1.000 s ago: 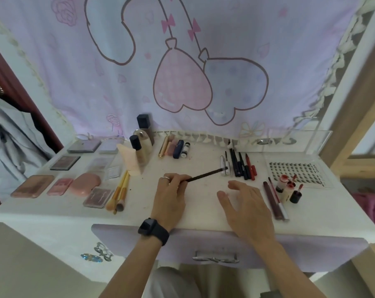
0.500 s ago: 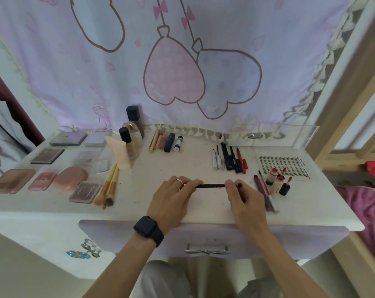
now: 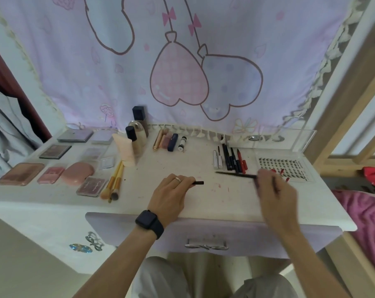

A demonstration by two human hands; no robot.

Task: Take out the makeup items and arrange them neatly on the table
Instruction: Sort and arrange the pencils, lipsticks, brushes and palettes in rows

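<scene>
**Head view.** White dressing table point(image 3: 221, 203) w/ makeup laid out in groups. L hand point(image 3: 171, 194), w/ a ring point(image 3: 178, 179) and a dark watch point(image 3: 148, 222) at the wrist, rests knuckles-up on the table front-ctr. Its fingertips pinch a short black cap point(image 3: 199, 183) that pokes out to the right, low over the tabletop. R hand point(image 3: 278, 194), motion-blurred, is well apart to the right and pinches the right end of a thin black pencil point(image 3: 233, 174). The pencil lies nearly level, tip pointing left, just in front of the row of liners point(image 3: 229, 158); whether it touches the table cannot be told. The liners lie side by side, pointing away from the viewer. To their right a lash tray point(image 3: 283, 166) lies flat, partly hidden by R hand. Behind it a clear box point(image 3: 289, 138) sits along the back edge. Back ctr: lipstick-type tubes point(image 3: 168, 141) in a short row. Left of these: bottles point(image 3: 137, 136) w/ dark caps, upright, and a peach tube point(image 3: 124, 150) standing just in front. Far left: flat palettes point(image 3: 55, 151) in rows, w/ a pink oval compact point(image 3: 78, 172) among them. Yellow-handled brushes point(image 3: 114, 183) lie beside the nearest palette, bristles toward the viewer. Below the tabletop: lilac drawer front w/ a silver bow handle point(image 3: 206, 246). Backdrop: lilac curtain point(image 3: 182, 61) printed w/ heart balloons.
</scene>
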